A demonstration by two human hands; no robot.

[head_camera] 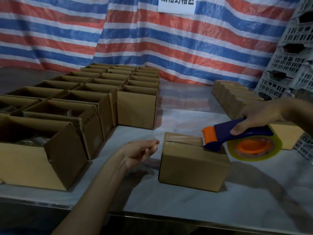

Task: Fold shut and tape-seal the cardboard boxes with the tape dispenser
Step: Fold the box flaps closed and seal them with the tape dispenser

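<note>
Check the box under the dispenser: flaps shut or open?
Shut. On the cardboard box, the top flaps lie flat, meeting at a seam partly under clear tape; the tape dispenser rests on top.

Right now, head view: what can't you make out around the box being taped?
All head view.
Open boxes: contents dark, hidden by their walls.
Sign: cut off by the top edge.
Tape end at the left hand: clear film, too faint to tell if pinched.
Far box: mostly covered by the tape dispenser and the right hand.
</note>
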